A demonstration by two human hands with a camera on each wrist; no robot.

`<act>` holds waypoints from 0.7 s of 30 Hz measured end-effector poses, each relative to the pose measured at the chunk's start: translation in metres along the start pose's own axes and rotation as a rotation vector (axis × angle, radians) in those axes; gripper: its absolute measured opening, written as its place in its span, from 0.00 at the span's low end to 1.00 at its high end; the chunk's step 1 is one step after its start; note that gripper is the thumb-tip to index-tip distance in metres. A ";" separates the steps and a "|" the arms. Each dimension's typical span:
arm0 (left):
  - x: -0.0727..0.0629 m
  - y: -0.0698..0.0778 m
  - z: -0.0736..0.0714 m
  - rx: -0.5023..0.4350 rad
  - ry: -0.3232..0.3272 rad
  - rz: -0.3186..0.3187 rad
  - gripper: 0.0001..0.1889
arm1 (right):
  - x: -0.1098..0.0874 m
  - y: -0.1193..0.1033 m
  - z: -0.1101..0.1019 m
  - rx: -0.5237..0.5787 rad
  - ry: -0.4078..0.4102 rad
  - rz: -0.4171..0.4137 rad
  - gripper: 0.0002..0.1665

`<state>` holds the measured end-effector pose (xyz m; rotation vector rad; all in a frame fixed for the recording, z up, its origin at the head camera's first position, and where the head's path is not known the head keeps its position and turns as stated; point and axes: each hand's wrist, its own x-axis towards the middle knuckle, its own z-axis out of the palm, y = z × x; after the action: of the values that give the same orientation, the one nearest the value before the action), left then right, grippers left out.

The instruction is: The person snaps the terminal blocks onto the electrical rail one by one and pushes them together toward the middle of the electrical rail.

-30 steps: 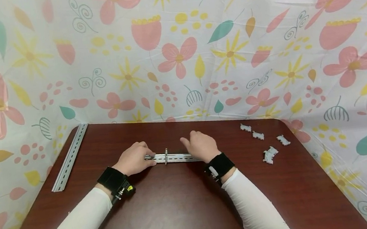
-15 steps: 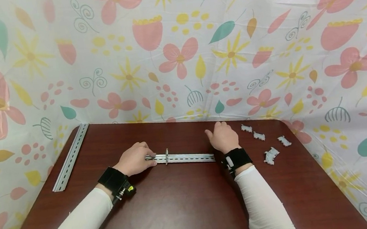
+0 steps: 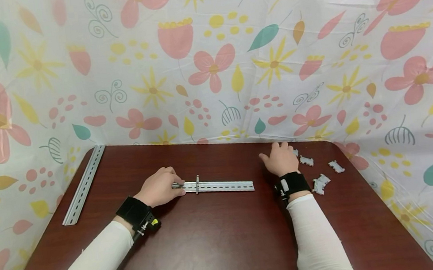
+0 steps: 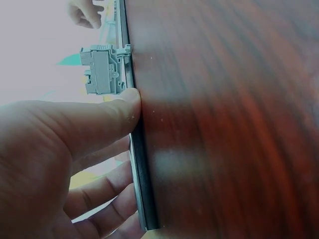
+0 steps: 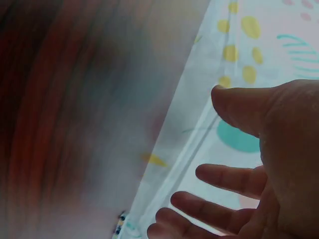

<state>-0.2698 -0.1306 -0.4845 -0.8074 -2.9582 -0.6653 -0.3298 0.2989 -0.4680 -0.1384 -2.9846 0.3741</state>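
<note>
My left hand (image 3: 160,188) grips the left end of a slotted metal DIN rail (image 3: 226,186) lying on the table. In the left wrist view, its thumb presses on one edge of the rail while the other fingers lie on the far side. A grey terminal block (image 4: 102,69) sits across the rail just beyond the thumb; from the head it looks like a thin upright piece (image 3: 197,185). At the right, my right hand (image 3: 281,159) hovers with nothing in it, fingers spread, beside a loose terminal block (image 3: 295,152) that it partly covers.
More loose grey terminal blocks lie at the right: one (image 3: 306,161) near my hand, one (image 3: 336,166) farther right, and a small cluster (image 3: 320,183) closer to me. A longer DIN rail (image 3: 84,185) lies along the table's left edge. A flowered curtain (image 3: 208,64) hangs behind the table.
My right hand has left the rail's right end and moved rightward to the loose terminal blocks, uncovering that end. The left hand keeps its grip in the same place.
</note>
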 end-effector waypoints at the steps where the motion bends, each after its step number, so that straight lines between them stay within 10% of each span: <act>1: 0.000 0.000 0.000 0.000 0.000 0.000 0.16 | 0.000 0.003 0.000 0.000 -0.001 0.007 0.46; 21: 0.000 0.000 -0.001 -0.008 0.005 -0.001 0.16 | 0.004 0.035 0.002 0.015 -0.086 0.105 0.47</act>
<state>-0.2693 -0.1307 -0.4839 -0.8036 -2.9534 -0.6785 -0.3313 0.3327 -0.4783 -0.2851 -3.0663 0.4250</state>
